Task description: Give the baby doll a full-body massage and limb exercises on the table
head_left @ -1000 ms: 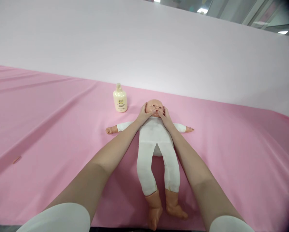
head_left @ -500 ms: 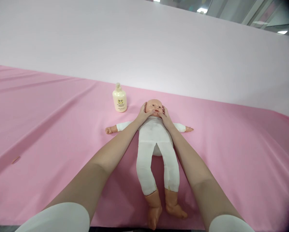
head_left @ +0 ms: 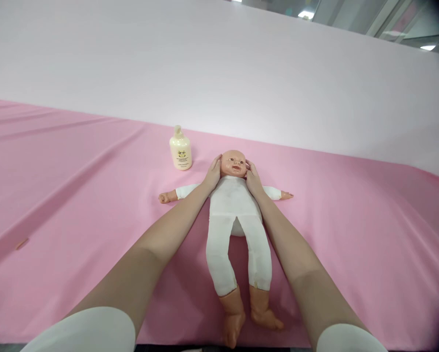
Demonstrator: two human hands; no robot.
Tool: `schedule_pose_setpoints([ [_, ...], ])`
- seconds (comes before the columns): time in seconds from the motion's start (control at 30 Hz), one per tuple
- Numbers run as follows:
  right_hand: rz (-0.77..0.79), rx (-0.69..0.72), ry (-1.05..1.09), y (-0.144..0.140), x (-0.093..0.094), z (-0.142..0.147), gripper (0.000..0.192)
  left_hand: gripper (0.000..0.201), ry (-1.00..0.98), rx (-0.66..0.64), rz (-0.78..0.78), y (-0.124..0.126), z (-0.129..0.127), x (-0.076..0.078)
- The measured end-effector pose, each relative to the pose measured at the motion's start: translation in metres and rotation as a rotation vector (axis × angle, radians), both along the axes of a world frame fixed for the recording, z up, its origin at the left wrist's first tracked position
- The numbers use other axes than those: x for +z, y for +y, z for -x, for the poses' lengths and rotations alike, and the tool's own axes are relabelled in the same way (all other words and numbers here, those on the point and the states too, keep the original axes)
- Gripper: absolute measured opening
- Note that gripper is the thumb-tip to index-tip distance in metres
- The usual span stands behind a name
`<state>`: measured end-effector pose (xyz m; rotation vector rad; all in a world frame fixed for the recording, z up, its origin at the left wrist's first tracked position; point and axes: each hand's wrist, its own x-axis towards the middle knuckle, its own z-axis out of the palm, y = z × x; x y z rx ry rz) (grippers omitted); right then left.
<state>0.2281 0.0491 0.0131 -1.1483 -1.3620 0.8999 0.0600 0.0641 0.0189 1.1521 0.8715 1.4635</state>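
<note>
Printed in dark lines (head_left: 182, 161) below a small yellow-and-black emblem (head_left: 181, 153) on the pale-yellow lotion bottle (head_left: 180, 147), but too small to read.

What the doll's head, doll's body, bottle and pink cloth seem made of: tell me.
Doll's head: probably vinyl or plastic, smooth, slightly shiny; soft highlights.
Doll's body: likely fabric, matt white; seam-like line at the waist.
Bottle: glossy, perhaps plastic; bright glints on its shoulder.
Pink cloth: apparently textile, faint sheen; soft folds.
</note>
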Motion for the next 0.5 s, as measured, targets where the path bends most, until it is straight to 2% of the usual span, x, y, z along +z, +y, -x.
schedule_pose_setpoints([
  [0.2,0.003,0.024,0.02,0.002,-0.001,0.001,0.053,0.044,-0.01,0.054,0.051,0.004,0.001,-0.005],
  [0.37,-0.005,0.051,0.057,0.003,-0.004,0.0,0.056,0.047,0.078,0.113,-0.093,0.011,0.005,-0.014],
  [0.5,-0.012,0.082,0.1,0.002,-0.004,0.001,0.065,0.055,0.094,0.09,-0.173,0.016,0.008,-0.019],
])
